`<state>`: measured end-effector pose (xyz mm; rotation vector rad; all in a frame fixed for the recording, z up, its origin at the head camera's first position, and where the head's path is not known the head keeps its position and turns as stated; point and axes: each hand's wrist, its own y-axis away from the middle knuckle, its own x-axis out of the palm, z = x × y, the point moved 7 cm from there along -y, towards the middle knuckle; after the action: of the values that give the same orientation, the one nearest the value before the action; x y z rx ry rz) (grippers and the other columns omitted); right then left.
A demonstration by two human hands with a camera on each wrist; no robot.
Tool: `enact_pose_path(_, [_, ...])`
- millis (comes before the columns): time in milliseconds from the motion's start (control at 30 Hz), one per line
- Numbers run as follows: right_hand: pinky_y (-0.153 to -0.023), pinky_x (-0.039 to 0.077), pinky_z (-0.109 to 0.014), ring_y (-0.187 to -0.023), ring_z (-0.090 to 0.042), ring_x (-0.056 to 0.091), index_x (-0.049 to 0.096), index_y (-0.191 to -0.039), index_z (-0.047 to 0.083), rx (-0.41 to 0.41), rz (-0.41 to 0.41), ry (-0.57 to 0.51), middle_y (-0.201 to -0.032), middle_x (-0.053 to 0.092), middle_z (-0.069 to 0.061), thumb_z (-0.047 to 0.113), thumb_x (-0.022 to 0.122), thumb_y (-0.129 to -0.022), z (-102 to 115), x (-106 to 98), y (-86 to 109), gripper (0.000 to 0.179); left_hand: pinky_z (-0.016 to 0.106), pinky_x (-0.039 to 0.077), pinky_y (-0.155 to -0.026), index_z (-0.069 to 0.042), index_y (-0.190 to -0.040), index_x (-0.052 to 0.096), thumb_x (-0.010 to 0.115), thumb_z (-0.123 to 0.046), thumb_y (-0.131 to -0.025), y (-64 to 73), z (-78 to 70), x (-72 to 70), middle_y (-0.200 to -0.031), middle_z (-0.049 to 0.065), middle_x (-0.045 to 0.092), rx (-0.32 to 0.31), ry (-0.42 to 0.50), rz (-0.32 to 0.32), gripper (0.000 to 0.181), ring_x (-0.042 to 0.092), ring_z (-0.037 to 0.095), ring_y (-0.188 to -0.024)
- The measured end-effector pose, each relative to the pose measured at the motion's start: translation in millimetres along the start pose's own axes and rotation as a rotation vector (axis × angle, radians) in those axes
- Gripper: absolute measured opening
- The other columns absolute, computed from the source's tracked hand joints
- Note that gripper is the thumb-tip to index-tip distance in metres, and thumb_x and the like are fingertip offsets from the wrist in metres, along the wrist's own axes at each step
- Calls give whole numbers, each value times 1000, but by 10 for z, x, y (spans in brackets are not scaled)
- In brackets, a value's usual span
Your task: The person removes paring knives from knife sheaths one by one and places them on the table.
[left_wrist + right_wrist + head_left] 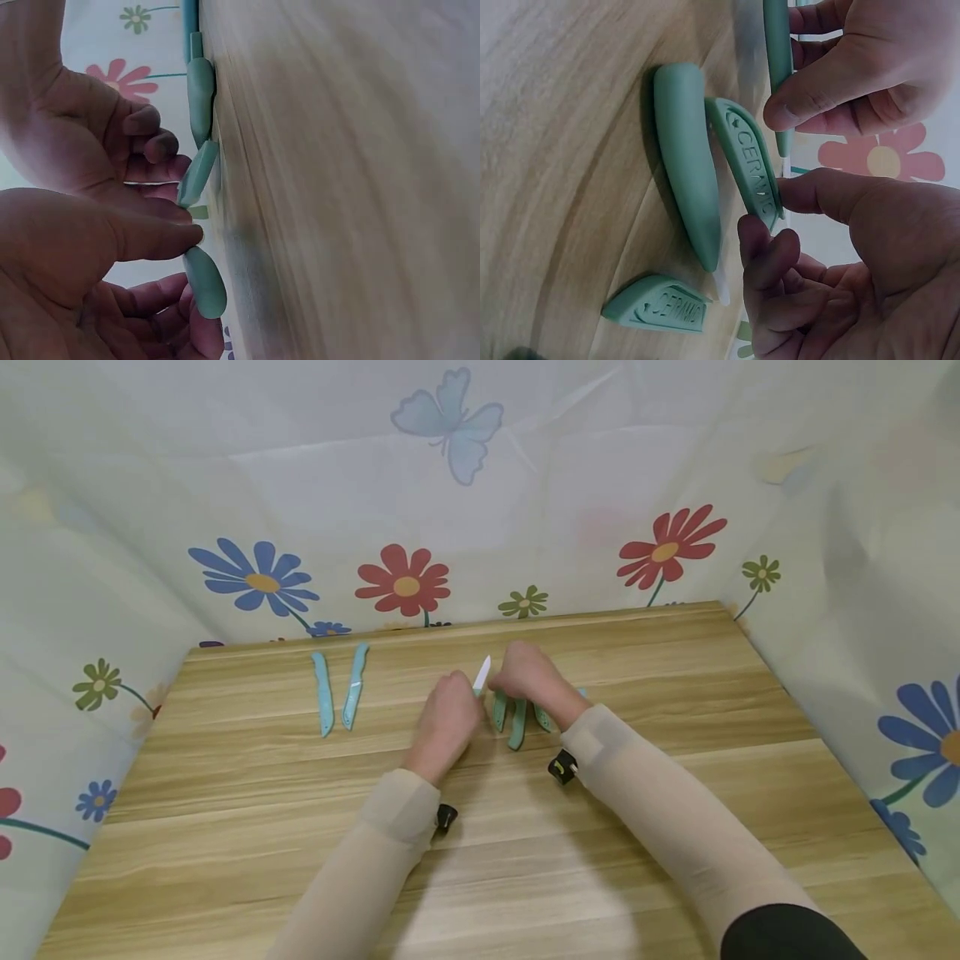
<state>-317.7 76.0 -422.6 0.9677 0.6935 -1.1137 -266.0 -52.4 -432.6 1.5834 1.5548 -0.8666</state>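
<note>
My left hand (450, 710) grips a paring knife by its green handle (206, 285). Its bare white blade (482, 672) points away from me in the head view. Beside it, my right hand (525, 672) pinches a green blade sheath (742, 157) marked CERAMIC between thumb and fingers. Blade and sheath look apart. On the table by the right hand lies a second green-handled knife (686, 165) with a white blade partly showing. Another green CERAMIC sheath (660, 304) lies next to that knife.
Two light blue knives (322, 693) (356, 685) lie at the back left of the wooden table (300, 835). A bit of something blue (582, 692) shows beyond the right wrist. Flower-printed cloth (525, 510) stands behind the table's back edge and along both sides.
</note>
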Motion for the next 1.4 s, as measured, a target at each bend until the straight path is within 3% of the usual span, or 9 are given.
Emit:
enact_pose_path(167, [-53,44,-29,-57,-16,54,53,-67,13,-19,-4,11,-67,55,-2,21,75,-90,4,17,-33,32,46,58,-69,1,-96,61,65,-7,-97,-11,-37,32,-92,18,66,-5,-13,9,9,67,30,-79])
enact_pose_path(400, [-57,50,-33,-65,-21,61,57,-73,12,-17,-13,25,-77,64,-7,21,76,-88,10,39,-40,25,49,60,-70,3,-95,63,64,-11,-100,-6,-80,65,-93,22,69,-12,-18,23,15,70,33,-82])
enact_pose_path(733, [-53,49,-33,-61,-20,61,57,-73,13,-4,-10,33,-74,64,-6,15,71,-85,2,66,-70,18,46,58,-65,-1,-89,64,54,-5,-101,-39,-101,116,-91,18,70,-10,-18,42,16,67,28,-76])
enact_pose_path(1167, [-55,51,-35,-64,-21,63,60,-75,12,-33,-34,58,-80,68,-9,12,70,-84,22,76,-38,14,47,58,-65,-1,-84,64,61,-8,-99,-38,-87,113,-87,18,69,-12,6,46,16,67,30,-74])
enact_pose_path(1200, [-55,51,-35,-64,-21,63,60,-76,12,-33,-37,64,-81,68,-9,13,70,-85,24,73,-33,13,46,58,-64,-2,-84,64,60,-11,-100,-113,-12,208,-86,17,69,4,17,38,18,66,28,-73])
enact_pose_path(1400, [-57,51,-36,-68,-23,63,62,-83,10,-22,-28,71,-84,68,-9,14,68,-90,17,62,-3,9,46,59,-65,-2,-86,64,60,-14,-102,-99,-30,205,-86,18,69,17,7,30,21,68,29,-74])
